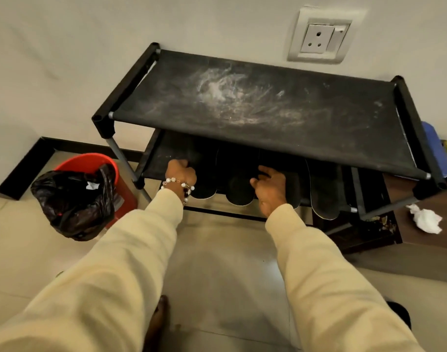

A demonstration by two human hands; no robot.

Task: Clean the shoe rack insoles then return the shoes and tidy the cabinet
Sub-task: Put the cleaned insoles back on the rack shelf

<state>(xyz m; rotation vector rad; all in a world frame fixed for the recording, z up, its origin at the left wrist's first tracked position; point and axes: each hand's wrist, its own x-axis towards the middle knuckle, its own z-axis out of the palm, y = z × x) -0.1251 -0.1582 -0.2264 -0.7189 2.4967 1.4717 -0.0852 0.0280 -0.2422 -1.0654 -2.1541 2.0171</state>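
A black fabric shoe rack (pixel 385 138) stands against the wall, its top shelf smeared with pale dust (pixel 225 92). Several black insoles (pixel 239 191) lie side by side on the lower shelf, their rounded ends hanging over the front bar. My left hand (pixel 180 172), with a bead bracelet at the wrist, grips the leftmost insole (pixel 204 189) with curled fingers. My right hand (pixel 270 184) rests on the third insole (pixel 294 196), thumb toward the second one. The back parts of the insoles are hidden under the top shelf.
A red bin (pixel 90 163) with a black bag (pixel 72 207) stands left of the rack. A crumpled white tissue (pixel 425 219) lies on a dark wooden surface at right. Blue and yellow items (pixel 443 153) sit behind the rack's right end. A wall socket (pixel 321 36) is above.
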